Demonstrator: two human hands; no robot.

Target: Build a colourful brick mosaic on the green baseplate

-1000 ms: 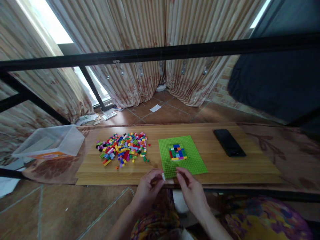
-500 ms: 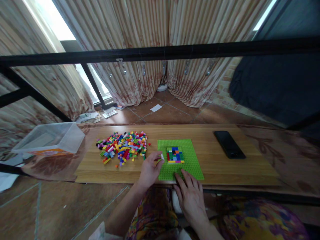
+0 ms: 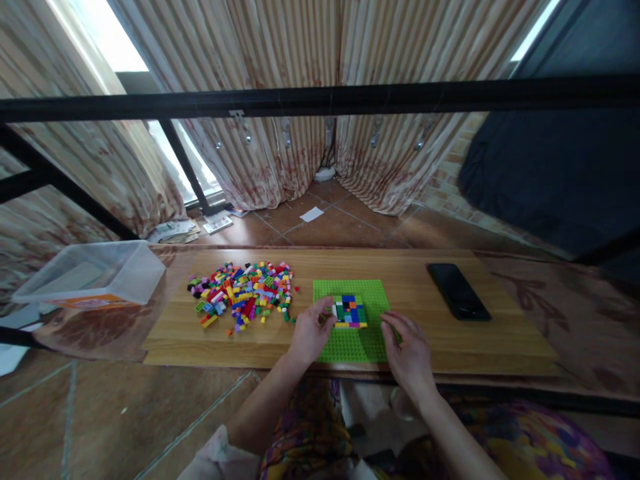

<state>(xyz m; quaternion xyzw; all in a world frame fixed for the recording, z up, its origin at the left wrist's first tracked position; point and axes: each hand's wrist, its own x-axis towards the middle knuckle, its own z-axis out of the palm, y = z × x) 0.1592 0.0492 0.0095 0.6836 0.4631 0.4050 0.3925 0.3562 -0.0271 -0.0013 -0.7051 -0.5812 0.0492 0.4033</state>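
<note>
My left hand [image 3: 313, 331] pinches a small white toy brick [image 3: 335, 310] at the left side of a block of colourful bricks [image 3: 354, 311]. Fingertips partly cover the white brick, so whether it is pressed down I cannot tell. The block stands on a green studded baseplate [image 3: 350, 350], with blue, green, yellow and other colours showing on top. At the baseplate's right edge is my right hand [image 3: 409, 350], its fingers slightly bent and apart, with nothing visible in them.
A heap of loose toy bricks [image 3: 245, 293] lies on the wooden table [image 3: 450, 347] left of the baseplate. Farther left stands a clear plastic box [image 3: 95, 270]. A black phone [image 3: 457, 291] rests on the right side. Behind the table runs a black metal bar [image 3: 320, 100].
My left hand has brought the white brick right, up against the left side of the block. My right hand has moved from the baseplate's front edge to its right edge.
</note>
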